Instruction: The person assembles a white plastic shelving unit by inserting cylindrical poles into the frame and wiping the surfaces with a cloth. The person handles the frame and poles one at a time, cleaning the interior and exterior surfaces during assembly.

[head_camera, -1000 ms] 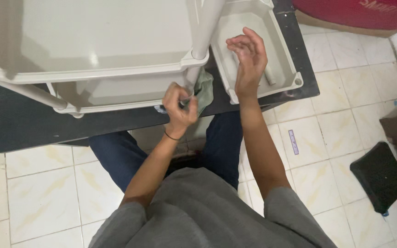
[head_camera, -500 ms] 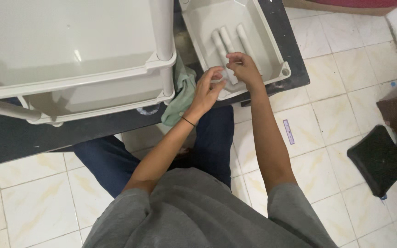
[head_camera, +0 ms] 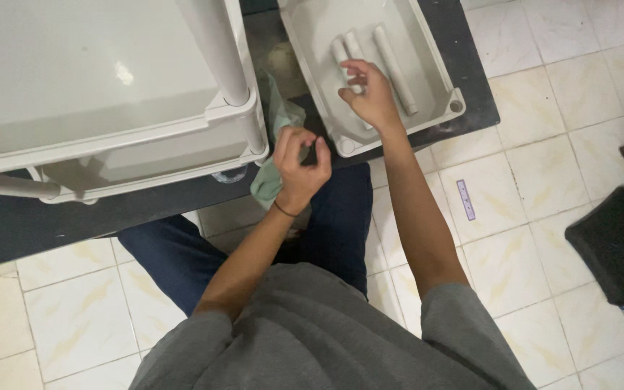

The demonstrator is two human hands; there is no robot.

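Right fingers: now spreading open over grey tubes in loose tray.
Left fingers: closing emptily, having left the tray.

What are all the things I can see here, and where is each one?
shelf unit: one, light grey plastic, two stacked trays with posts, on the table at left
loose tray: one, light grey, on the table at right
tubes: three, light grey, lying in the loose tray
cloth: one, pale green, between the trays
table: one, black
stool: one, black, on the tiled floor at right
left hand: fingers curled, by the cloth
right hand: over the tubes
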